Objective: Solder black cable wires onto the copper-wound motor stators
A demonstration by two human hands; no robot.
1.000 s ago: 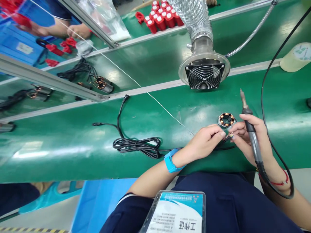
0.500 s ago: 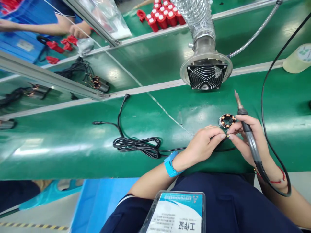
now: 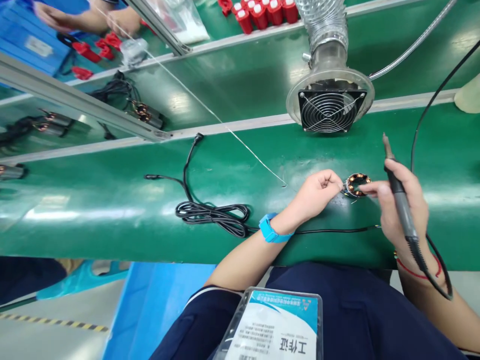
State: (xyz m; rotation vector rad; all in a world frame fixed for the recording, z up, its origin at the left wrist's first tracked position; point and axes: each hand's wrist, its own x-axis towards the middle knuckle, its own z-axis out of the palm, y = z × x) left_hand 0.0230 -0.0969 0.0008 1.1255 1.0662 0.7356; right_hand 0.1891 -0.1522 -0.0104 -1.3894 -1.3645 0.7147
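A small ring-shaped motor stator [image 3: 351, 184] with copper coils rests on the green bench. My left hand [image 3: 318, 194] pinches thumb and forefinger together at its left edge; what lies between the fingertips is too small to make out. In my right hand [image 3: 408, 210] is a soldering iron [image 3: 404, 212], its tip pointing up and away from the stator. A finger of that hand reaches out to the stator's right side. Below both hands runs a black cable [image 3: 333, 231], its stripped end lying near my right wrist.
A fan-fronted fume extractor [image 3: 328, 111] hangs behind the stator. To the left lies a coiled black power cord [image 3: 212, 216]. A thin white strand [image 3: 247, 148] slants across the bench. Red parts [image 3: 258, 15] stand behind the divider, and another person's hands [image 3: 123, 21] are at the upper left.
Both hands have parted from the cable's end, which now lies loose on the bench. My left hand has moved up to the stator; my right hand has shifted right with the iron.
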